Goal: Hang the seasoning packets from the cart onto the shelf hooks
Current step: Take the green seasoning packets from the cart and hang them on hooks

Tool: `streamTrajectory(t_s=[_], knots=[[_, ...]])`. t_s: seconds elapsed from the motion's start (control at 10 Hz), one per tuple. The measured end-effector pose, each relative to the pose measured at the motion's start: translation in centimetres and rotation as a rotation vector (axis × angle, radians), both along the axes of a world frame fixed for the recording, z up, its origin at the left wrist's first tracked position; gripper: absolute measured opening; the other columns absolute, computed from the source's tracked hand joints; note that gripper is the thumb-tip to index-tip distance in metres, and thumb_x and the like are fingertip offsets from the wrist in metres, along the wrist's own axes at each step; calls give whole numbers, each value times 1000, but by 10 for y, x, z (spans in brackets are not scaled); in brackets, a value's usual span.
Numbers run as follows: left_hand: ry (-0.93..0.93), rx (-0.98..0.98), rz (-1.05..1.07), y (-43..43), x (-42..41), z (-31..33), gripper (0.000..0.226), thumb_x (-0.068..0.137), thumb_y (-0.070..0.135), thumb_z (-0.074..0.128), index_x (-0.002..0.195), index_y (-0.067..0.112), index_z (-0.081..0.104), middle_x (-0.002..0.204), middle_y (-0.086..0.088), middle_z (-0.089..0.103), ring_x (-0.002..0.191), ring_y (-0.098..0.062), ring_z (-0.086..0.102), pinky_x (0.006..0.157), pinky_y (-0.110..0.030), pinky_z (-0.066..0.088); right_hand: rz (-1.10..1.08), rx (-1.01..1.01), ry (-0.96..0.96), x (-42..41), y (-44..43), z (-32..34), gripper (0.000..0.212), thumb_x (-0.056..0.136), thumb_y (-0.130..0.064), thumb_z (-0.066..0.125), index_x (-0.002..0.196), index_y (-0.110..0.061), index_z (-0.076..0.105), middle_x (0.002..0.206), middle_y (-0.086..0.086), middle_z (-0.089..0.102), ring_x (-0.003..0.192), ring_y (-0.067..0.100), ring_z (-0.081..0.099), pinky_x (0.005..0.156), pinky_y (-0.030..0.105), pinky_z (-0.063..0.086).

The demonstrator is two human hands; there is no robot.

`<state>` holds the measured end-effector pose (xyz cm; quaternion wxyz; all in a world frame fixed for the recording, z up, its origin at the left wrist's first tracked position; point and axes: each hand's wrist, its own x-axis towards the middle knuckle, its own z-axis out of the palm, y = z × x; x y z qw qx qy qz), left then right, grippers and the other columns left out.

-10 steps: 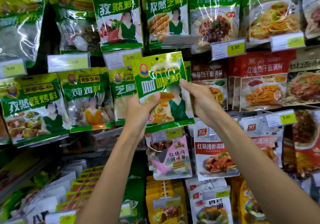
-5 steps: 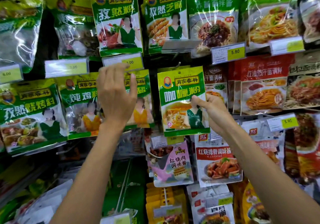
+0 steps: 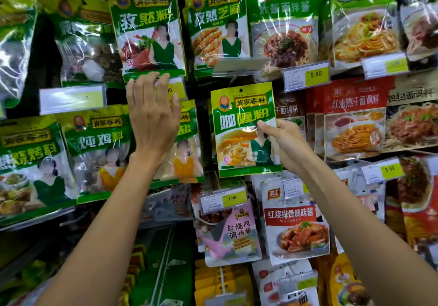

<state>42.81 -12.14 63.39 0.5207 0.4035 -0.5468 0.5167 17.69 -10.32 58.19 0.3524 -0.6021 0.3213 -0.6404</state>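
Right hand [image 3: 286, 144] is on the curry packet [image 3: 241, 120], thumb and forefinger pinched tight on its right edge about halfway up. The other fingers are curled in behind the bag. The packet hangs upright and flat to the camera, green and yellow, with a small dark hang hole at the middle of its top edge. Whether a shelf hook is through that hole, I cannot tell.

Over to the left of the curry packet, the left hand [image 3: 151, 120] is up with its back to us. Its fingers are straight and a little spread, and it grips nothing. Its fingertips reach a yellow price label [image 3: 174, 90] up and left of the curry packet, right at the bottom edge of the cumin powder packet [image 3: 147, 28]. Whether they actually touch is hard to call. The palm covers part of a green packet [image 3: 187, 149] hanging just left of the curry packet.

Directly above the curry packet hangs a cumin sesame packet [image 3: 213, 26]. Up and to the right sits the 5.90 price tag [image 3: 305, 75]. Just below the curry packet is a 3.00 price tag [image 3: 224, 200] with a pink sauce packet [image 3: 233, 229] hanging under it. A white and red rib seasoning packet [image 3: 296, 222] hangs below and right, partly behind the right forearm.
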Motion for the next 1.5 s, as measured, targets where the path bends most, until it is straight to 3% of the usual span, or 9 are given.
streamTrajectory(t_s=[0.3,0.4,0.6,0.7,0.8,0.9,1.1,1.3,1.5], knots=[[-23,-29,11,-5,7,3,36,98,23,42,121,-1,55,116,-22,58,112,-38,53,105,-45,34,-4,71,-51,8,0,10,26,90,-4,61,64,-4,54,77,-1,69,98,9,61,95,30,38],[-25,-40,10,-6,7,3,36,98,23,42,121,-1,55,115,-21,58,111,-37,53,105,-45,34,-19,116,-64,9,-1,9,25,87,0,61,64,-6,52,97,4,67,114,14,57,79,19,41],[-32,-49,11,-5,7,3,34,97,22,43,119,-1,56,114,-21,58,110,-37,53,103,-44,34,7,171,-135,7,-12,7,25,86,1,62,65,-7,52,89,3,65,114,19,56,51,7,46],[-30,-50,11,-5,7,4,34,97,22,44,119,0,56,113,-21,59,109,-37,53,103,-45,34,-87,181,-68,11,-28,8,28,85,-3,66,62,-5,50,103,15,69,111,20,60,70,19,46],[-30,-45,11,-4,6,4,34,96,22,44,119,0,57,113,-20,59,109,-37,54,102,-45,35,-253,157,36,17,-45,9,27,86,-12,68,65,-4,53,87,2,46,88,23,56,73,31,38],[-31,-37,12,-3,6,4,34,96,21,45,119,-1,57,112,-20,59,108,-38,54,101,-45,36,-373,165,40,24,-59,11,29,86,-16,70,65,1,61,80,17,61,77,22,53,68,31,40],[-40,-24,11,-2,7,4,34,96,21,45,119,-1,57,112,-20,59,107,-37,55,100,-45,37,-562,129,131,32,-70,13,14,86,-21,71,80,-8,69,66,-2,59,61,12,52,49,18,37],[-42,4,7,1,6,4,35,96,23,44,120,0,56,114,-20,59,110,-37,54,102,-43,33,-743,151,278,32,-67,8,32,83,-36,74,67,-12,59,59,2,53,57,20,50,60,30,36],[-50,-14,-79,15,-3,1,33,94,14,47,120,-2,57,119,-21,59,115,-36,54,105,-42,35,-732,57,327,11,-45,-11,16,90,-21,66,96,-7,73,90,10,71,83,24,65,77,39,54]])
